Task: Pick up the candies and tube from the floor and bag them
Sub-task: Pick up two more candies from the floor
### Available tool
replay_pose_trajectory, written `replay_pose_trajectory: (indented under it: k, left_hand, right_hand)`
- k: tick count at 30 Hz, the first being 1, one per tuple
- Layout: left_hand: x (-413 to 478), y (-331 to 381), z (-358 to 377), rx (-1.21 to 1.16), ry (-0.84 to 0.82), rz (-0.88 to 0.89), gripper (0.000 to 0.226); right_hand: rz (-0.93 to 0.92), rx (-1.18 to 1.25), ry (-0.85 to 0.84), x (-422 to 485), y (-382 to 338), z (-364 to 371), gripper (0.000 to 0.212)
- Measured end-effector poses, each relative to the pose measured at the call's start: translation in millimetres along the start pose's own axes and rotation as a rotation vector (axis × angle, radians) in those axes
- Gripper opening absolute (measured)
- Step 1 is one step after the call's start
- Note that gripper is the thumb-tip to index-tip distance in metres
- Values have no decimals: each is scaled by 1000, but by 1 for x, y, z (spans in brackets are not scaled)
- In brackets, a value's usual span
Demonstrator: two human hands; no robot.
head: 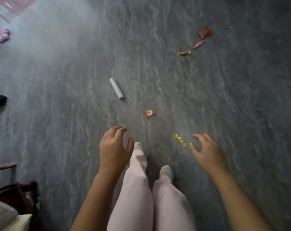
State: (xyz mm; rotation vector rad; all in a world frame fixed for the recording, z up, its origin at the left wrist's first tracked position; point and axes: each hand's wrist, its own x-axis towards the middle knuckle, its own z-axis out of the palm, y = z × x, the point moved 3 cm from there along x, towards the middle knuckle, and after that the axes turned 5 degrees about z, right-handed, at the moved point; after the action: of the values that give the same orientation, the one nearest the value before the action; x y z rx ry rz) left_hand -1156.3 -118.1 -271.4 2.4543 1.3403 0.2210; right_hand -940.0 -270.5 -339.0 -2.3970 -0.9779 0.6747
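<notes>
On the floor (58, 114), the tube (116, 88) lies left of a candy (149, 113), with three candies (198, 44) farther right behind.

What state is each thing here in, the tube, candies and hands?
Tube: lying on the floor, untouched.
Red-white candy: wrapped, on the floor.
Yellow candy: wrapped, on the floor, untouched.
Gold candy: on the floor.
Pink candy: on the floor.
Red packet: on the floor.
Left hand: empty, fingers loosely curled.
Right hand: empty, fingers spread.

The person wears loose pale pink trousers (136, 197) and pale grey shoes (166, 171); forearms (98, 194), left hand (114, 150) and right hand (206, 154) are bare.
</notes>
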Motion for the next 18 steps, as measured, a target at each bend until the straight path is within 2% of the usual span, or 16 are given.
replay_pose_trajectory:
  k: [11, 18]
  left_hand:
    - [134, -59, 257, 60, -218, 316, 41]
    - [175, -95, 382, -8, -340, 461, 41]
  right_hand:
    - [371, 58, -64, 89, 179, 207, 22]
    - [441, 61, -118, 136, 267, 325, 26]
